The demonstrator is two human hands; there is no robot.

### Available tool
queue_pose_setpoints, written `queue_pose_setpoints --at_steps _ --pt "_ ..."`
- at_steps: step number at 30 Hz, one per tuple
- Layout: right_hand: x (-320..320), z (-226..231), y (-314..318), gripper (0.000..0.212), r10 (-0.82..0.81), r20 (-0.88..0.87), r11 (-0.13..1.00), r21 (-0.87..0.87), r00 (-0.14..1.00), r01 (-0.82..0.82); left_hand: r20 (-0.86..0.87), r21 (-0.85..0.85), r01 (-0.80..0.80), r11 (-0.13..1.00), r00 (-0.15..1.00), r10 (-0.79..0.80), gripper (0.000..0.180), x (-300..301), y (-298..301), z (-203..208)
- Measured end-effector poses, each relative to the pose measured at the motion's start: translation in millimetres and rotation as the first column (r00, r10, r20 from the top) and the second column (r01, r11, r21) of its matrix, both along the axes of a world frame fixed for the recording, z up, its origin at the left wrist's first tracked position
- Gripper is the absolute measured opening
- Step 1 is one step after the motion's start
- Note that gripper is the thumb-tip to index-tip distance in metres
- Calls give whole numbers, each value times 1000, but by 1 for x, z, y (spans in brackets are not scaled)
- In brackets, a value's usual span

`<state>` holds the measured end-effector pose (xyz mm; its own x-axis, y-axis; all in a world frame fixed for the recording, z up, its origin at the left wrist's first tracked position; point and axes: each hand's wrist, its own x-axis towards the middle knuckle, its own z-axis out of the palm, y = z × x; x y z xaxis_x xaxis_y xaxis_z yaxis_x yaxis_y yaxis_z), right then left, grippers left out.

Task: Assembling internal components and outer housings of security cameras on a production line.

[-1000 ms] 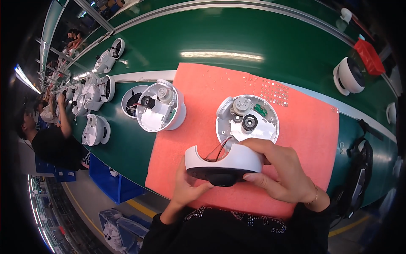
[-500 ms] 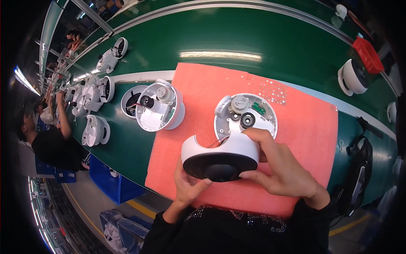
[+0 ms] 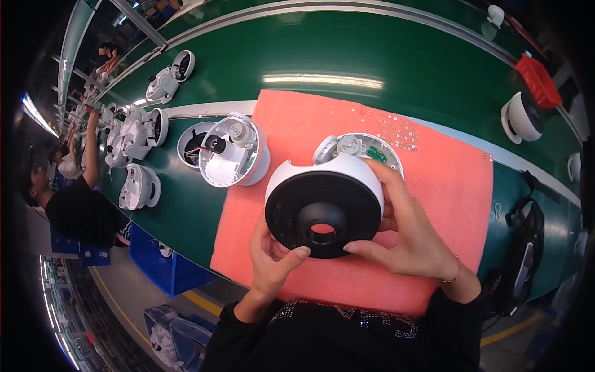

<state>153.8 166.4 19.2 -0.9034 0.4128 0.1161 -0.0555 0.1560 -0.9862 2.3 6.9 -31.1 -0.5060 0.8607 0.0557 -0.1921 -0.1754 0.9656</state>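
Both my hands hold up a security camera's front cover point(image 3: 288, 198), a white rounded shell with a black face, over the foam mat. A round lens hole low in the black face shows pink through it. My left hand point(image 3: 271, 263) grips the lower left side, its thumb on the rim. My right hand point(image 3: 418, 239) wraps the right side, thumb on the lower edge and fingers behind the shell. Just beyond, partly hidden by the cover, lies an open camera body point(image 3: 389, 147) with a green board. Another open camera body point(image 3: 230, 152) with a lens module stands to the left.
A pink foam mat point(image 3: 452, 217) bears rows of small screws point(image 3: 398, 131). More white camera units point(image 3: 139, 186) crowd the green bench at left. Others ride the green belt point(image 3: 434, 68), near a red bin point(image 3: 538, 80). A black strapped item point(image 3: 524, 260) lies at right; a co-worker point(image 3: 80, 211) sits at left.
My hands have tilted the cover up, so its black face and lens hole now show fully and it hides more of the body behind. Units on the belt have shifted slightly right.
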Motion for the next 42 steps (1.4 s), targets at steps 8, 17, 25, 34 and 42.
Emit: queue_pose_setpoints --at_steps 8,17,25,34,42 --pt "-2 -1 -1 106 -144 -6 941 309 990 139 45 17 -13 1000 999 12 58 10 15 13" --pt "4 3 9 99 -66 -37 970 231 997 73 -25 -16 40 999 999 -41 55 10 20 21" --pt "9 6 18 50 -33 -30 999 2 999 33 -359 -157 70 985 925 -122 43 9 5 20" --pt "12 11 9 35 0 -58 981 195 998 12 -528 -52 38 998 847 -60 59 3 0 8" --pt "5 11 6 28 -21 -86 931 362 996 51 -528 -46 32 998 848 -52 57 1 3 11"
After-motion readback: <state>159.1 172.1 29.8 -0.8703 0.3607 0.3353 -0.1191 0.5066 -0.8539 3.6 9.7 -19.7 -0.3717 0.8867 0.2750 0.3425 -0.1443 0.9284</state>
